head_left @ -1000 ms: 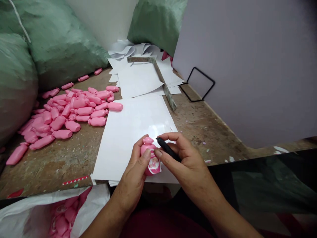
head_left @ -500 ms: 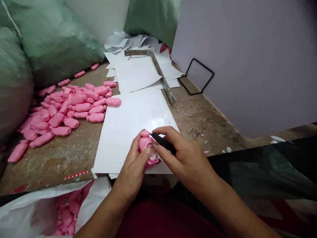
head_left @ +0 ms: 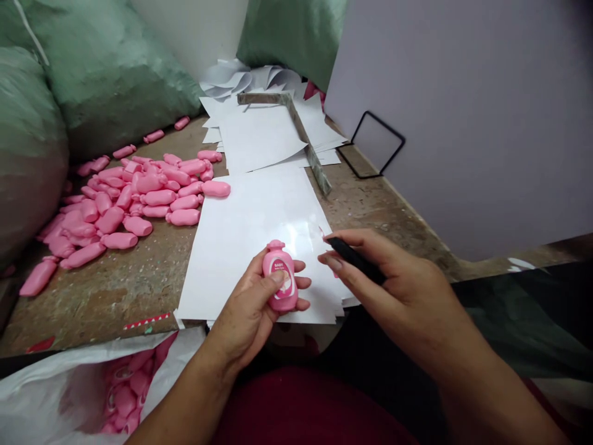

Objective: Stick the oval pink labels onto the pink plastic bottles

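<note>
A small pink bottle (head_left: 280, 300) with a label on its front lies in my left hand (head_left: 254, 296), the thumb pressed on the label and the other fingers behind it. My right hand (head_left: 393, 284) is closed round a black-handled tool (head_left: 354, 259), perhaps a craft knife; its tip points left and a thin pink sliver shows beside it. The two hands are apart, over a stack of white sheets (head_left: 245, 216). To the left on the table lies a heap of pink bottles (head_left: 152, 181) that show no labels.
An open white sack (head_left: 55, 383) at the lower left holds several labelled pink bottles. Green sacks (head_left: 120, 80) lean at the back left. A grey angled strip (head_left: 303, 133) lies on loose papers. A black wire frame (head_left: 380, 145) stands by the pale panel (head_left: 463, 123) at right.
My right hand has moved right with the black tool, away from the bottle's neck. My left fingers have opened out behind the bottle, and its label shows more fully.
</note>
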Demonstrator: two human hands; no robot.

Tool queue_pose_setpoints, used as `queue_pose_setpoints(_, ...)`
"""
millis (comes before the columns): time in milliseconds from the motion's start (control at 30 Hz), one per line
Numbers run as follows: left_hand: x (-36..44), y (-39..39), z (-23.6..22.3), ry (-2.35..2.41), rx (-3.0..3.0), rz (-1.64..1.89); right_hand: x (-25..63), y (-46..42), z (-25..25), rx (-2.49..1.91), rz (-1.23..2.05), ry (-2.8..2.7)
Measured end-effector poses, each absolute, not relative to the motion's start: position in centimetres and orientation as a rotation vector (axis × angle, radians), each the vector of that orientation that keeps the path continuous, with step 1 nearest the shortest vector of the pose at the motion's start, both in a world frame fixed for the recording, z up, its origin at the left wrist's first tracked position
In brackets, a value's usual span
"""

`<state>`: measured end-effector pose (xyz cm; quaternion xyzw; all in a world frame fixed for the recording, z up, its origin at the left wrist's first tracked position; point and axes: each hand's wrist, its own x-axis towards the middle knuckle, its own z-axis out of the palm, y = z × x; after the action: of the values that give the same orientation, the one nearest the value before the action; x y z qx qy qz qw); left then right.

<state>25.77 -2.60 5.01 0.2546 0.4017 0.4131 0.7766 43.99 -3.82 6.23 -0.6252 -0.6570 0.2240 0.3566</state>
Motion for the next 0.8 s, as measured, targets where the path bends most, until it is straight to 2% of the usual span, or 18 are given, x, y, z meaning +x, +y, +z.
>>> queue_pose_setpoints(400,24.3,-2.5,5.0,0.723,0.443,0.768,43.7,-3.5,5.9,-1.456,0.861,-1.468)
queue_pose_setpoints(800,24.7,-2.8,5.1,0.659,0.381,0.801,41.3,-4.2,5.3,-1.311,1.235,-1.327)
